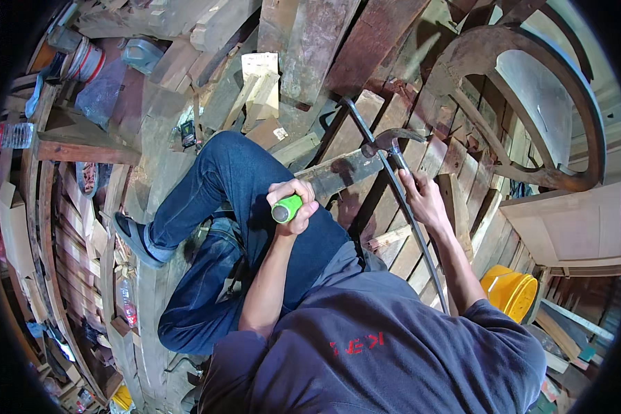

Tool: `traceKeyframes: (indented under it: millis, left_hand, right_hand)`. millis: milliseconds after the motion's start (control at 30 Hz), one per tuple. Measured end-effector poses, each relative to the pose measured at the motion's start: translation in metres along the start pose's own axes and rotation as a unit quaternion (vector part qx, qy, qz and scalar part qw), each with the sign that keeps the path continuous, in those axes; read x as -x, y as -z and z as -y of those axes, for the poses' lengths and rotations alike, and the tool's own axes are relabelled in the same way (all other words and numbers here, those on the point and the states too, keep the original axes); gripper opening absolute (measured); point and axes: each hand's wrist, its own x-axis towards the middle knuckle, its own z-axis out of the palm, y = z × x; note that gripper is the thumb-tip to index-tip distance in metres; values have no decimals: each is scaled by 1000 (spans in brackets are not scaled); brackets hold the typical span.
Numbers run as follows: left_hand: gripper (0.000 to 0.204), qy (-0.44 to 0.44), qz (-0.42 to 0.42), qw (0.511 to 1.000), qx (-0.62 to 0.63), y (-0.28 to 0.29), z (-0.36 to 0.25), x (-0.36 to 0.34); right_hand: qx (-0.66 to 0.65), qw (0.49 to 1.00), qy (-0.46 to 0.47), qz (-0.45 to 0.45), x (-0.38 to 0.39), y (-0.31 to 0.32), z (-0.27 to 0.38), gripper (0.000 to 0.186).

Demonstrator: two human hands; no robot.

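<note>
Closest to me, at five o'clock, is the wearer's dark shirt [386,321]. From my seat I read the left edge first: a bottle [17,136] between nine and ten, then a white bucket [86,62] at ten and a jug [142,55] past it. A sandal [145,241] sits just below nine, under bent jeans [210,169]. Near the centre, my left hand [298,192] has its fingers wrapped around a green handle [292,204]; I can't make out the tool's far end. Just beyond, toward one, lies a board [328,181]. A metal bar [359,121] slants from twelve-thirty toward four. Toward two, my right hand [425,196] pinches the hammer [388,140] by its handle, the head over the bar; I can't tell whether they touch. A curved frame [574,181] stands at two, a yellow bucket [507,293] at four.
</note>
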Motion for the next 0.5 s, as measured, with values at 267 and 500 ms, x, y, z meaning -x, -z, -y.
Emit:
traceKeyframes:
  millis: [267, 500]
  left_hand:
    - [22, 3, -13, 1000, 6, -2, -2, 2]
    - [17, -1, -36, 999, 21, -8, -2, -2]
  right_hand:
    - [-12, 1000, 10, 12, 1, -6, -1, 61]
    - [-7, 1000, 7, 16, 3, -4, 6, 61]
